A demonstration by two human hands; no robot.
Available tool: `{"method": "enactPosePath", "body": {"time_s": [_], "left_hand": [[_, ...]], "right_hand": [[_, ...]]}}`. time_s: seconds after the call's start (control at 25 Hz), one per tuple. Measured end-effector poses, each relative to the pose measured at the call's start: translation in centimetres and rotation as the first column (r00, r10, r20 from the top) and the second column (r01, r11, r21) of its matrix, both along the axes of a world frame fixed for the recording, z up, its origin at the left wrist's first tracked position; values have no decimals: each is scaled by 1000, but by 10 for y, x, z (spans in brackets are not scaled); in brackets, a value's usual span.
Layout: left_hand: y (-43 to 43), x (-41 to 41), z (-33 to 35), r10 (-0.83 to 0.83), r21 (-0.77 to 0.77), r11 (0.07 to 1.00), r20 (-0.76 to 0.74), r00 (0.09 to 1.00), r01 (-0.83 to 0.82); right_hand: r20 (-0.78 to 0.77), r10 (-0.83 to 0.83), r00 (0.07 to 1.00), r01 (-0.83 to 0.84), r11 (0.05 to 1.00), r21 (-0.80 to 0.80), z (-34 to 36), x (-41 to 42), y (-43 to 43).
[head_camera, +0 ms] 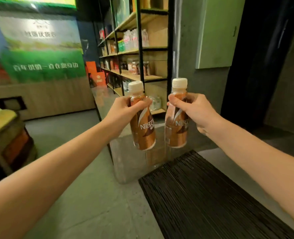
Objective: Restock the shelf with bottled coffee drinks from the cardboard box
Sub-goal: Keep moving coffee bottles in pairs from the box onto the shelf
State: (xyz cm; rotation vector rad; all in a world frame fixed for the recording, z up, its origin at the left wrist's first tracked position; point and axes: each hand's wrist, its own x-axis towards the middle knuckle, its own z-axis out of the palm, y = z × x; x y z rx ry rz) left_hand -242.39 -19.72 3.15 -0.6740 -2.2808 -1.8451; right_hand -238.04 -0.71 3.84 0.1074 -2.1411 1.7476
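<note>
I hold two brown bottled coffee drinks with cream caps out in front of me. My left hand (123,111) grips the left coffee bottle (143,130) around its upper part. My right hand (194,111) grips the right coffee bottle (176,130) the same way. Both bottles are upright, a little apart, in mid-air. Behind them stands the black-framed shelf (141,49) with wooden boards, holding several bottles and packs. The cardboard box is not in view.
A black ribbed mat (203,195) lies on the grey floor at lower right. A grey concrete pillar (194,69) stands right of the shelf. At the left are a wooden counter (44,97) under a green poster and a low wooden stand (3,135).
</note>
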Motion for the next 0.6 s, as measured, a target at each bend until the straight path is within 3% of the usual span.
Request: {"method": "enactPosePath", "body": {"time_s": [0.2, 0.6], "left_hand": [[-113, -122, 16, 146, 46, 988, 40, 989, -148], [-253, -424, 5, 281, 118, 950, 88, 956, -290]], "right_hand": [[52, 117, 992, -114, 992, -52, 18, -144, -113], [-41, 233, 972, -234, 972, -10, 12, -475, -263]]}}
